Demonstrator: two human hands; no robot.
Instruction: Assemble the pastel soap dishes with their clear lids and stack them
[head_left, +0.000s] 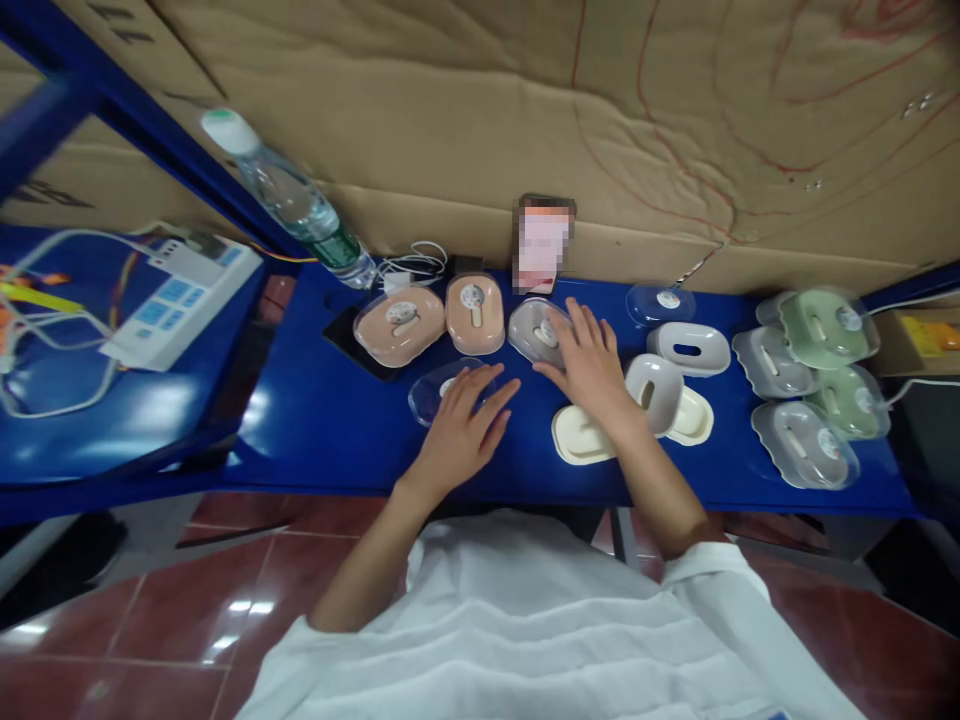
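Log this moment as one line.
left hand: open, at clear lid | right hand: open, at gray box | pink boxes: left of gray box

A tall sheet of brown cardboard [420,130], bearing red curved lines [892,8] at its upper right, is standing behind a shiny blue table [300,420]. A straight blue post [142,122] is slanting at the left, and another blue tabletop [172,425] is stretching out beyond it. Below, reddish-brown floor tiles [180,625] are catching bright white light [251,607] in spots.
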